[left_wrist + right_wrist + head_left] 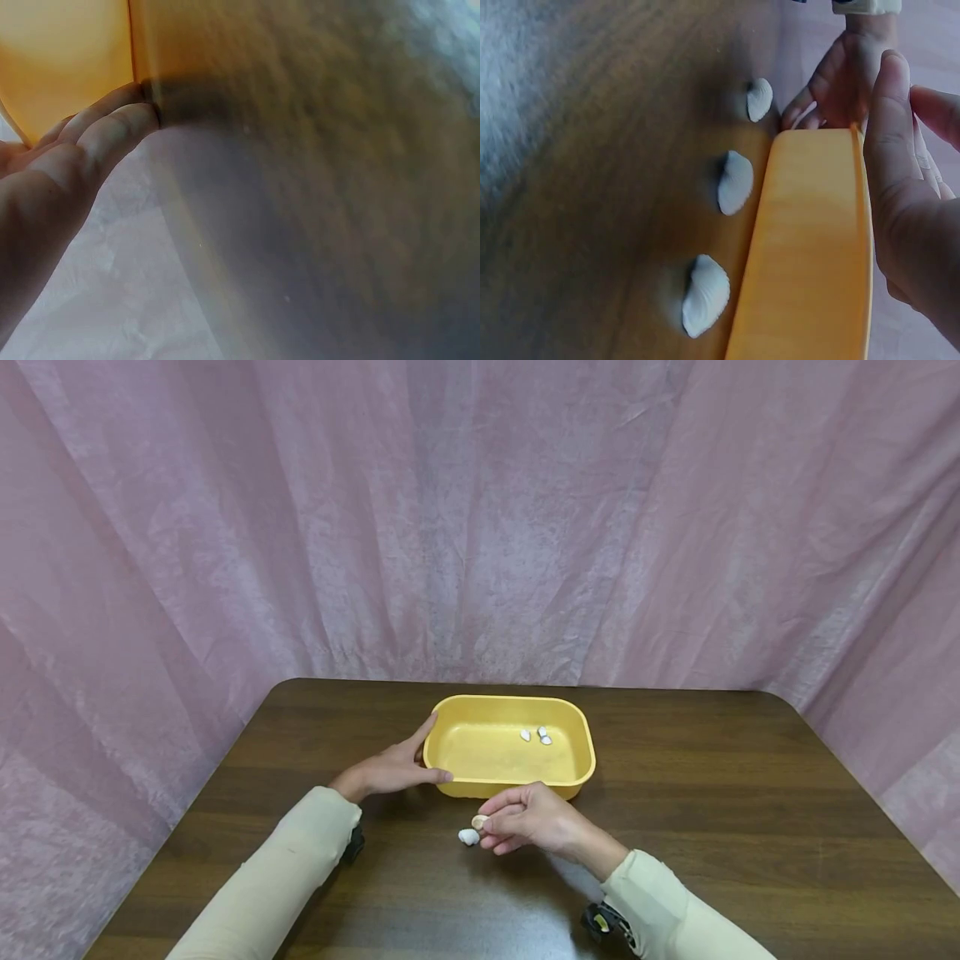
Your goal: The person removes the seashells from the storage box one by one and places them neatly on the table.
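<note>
My right hand (536, 820) pinches a small tan seashell (479, 821) between thumb and fingertips, just in front of a yellow plastic basin (480, 784). A white seashell (468, 837) lies on the table beside those fingertips. In the right wrist view, three ribbed shells lie in a row along the basin, one of them a white shell (735, 182) in the middle; the pinched shell is hidden there. At the basin's left end, my left hand (393, 767) rests with fairly straight, spread fingers, its thumb against the near side.
Several small white shells (544, 736) lie inside the basin toward its right. Everything stands on a dark brown wooden table (720, 793) with rounded far corners. A pink curtain (495, 527) hangs behind it.
</note>
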The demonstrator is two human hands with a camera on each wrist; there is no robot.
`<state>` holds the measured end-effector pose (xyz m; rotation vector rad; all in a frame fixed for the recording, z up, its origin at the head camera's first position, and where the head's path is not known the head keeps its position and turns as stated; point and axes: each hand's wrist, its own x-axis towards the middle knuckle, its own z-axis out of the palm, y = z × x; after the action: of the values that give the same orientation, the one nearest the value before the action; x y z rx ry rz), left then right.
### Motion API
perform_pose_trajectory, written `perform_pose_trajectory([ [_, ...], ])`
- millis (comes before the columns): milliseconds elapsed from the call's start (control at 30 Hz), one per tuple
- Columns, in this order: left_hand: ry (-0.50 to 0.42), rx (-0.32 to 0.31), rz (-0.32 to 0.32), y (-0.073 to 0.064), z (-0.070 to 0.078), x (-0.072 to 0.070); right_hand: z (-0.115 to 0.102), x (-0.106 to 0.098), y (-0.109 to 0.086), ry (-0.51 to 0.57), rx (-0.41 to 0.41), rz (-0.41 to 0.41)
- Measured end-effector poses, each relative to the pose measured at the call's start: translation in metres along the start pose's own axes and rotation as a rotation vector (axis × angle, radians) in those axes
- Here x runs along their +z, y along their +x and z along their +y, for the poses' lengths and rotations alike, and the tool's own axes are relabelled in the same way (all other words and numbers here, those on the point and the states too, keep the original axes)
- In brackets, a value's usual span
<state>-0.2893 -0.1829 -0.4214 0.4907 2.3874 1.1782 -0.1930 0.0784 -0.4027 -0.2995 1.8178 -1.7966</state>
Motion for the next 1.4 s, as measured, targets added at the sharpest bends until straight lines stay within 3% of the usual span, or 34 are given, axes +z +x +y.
perform_pose_trajectory([
  [1100, 0.021, -0.038, 0.018, -0.004, -0.001, 0.000, 0.036, 0.016, -0.008, 0.052, 0.031, -0.014],
  [1400, 0.015, -0.024, 0.008, -0.002, 0.000, 0.000, 0.044, 0.020, -0.007, 0.022, 0.035, 0.063],
])
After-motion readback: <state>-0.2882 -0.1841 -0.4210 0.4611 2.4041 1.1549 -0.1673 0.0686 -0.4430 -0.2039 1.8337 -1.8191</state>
